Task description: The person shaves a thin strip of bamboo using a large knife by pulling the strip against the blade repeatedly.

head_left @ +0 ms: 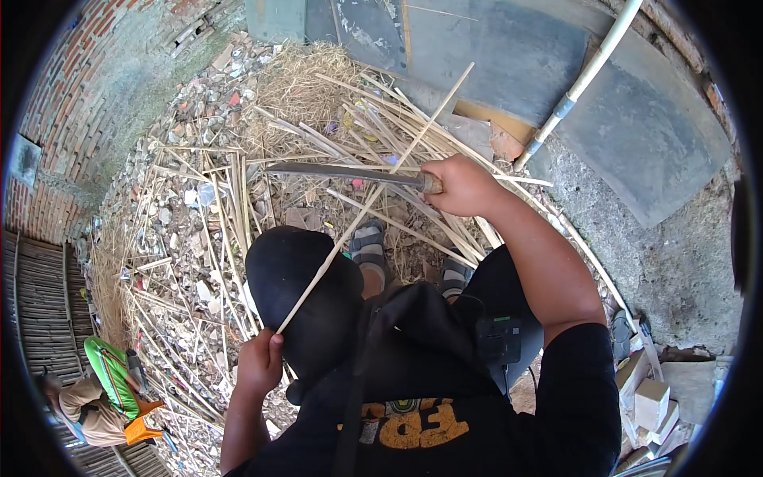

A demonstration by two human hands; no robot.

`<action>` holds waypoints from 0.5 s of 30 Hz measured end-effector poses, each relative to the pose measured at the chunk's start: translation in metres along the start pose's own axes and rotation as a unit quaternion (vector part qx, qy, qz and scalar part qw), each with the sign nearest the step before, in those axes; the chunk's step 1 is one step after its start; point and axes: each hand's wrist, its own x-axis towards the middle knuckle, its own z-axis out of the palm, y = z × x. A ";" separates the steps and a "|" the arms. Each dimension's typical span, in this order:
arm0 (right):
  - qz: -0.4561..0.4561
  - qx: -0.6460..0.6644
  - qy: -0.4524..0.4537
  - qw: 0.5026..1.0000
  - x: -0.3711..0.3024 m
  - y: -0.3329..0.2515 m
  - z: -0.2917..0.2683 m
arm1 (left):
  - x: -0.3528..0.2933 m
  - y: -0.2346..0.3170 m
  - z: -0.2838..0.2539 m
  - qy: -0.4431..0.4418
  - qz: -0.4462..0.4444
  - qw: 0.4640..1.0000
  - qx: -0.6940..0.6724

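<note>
My left hand (260,362) is closed around the lower end of a long pale bamboo strip (330,258). The strip slants up and to the right, past my knee and out over the ground. In my right hand (461,185) is the handle of a machete (334,169), fingers wrapped round it. Its long dark blade points left, nearly level, and crosses the strip around its middle. Whether blade and strip touch there, I cannot tell. Below the crossing are my sandalled feet (369,246), with many cut bamboo strips (234,199) strewn around them.
Rubble and dry straw (306,83) cover the ground. Grey sheets (493,48) and a pale pole (584,79) stand at the far right, a brick wall (87,103) at the left. Another person (95,405) is at the lower left. Wood blocks (652,404) lie at the lower right.
</note>
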 end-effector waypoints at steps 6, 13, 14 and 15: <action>-0.004 -0.016 -0.019 1.000 -0.002 -0.003 -0.004 | -0.004 -0.002 0.009 0.018 -0.015 0.999 0.044; 0.001 -0.017 -0.004 1.000 -0.002 0.000 -0.003 | -0.004 0.002 0.009 0.033 -0.008 0.998 0.047; -0.016 -0.023 -0.022 0.999 -0.003 -0.004 -0.001 | -0.005 0.001 0.009 0.033 -0.005 0.998 0.051; -0.037 -0.054 0.004 0.998 -0.007 -0.002 0.005 | -0.005 0.000 0.012 0.047 0.001 0.998 0.053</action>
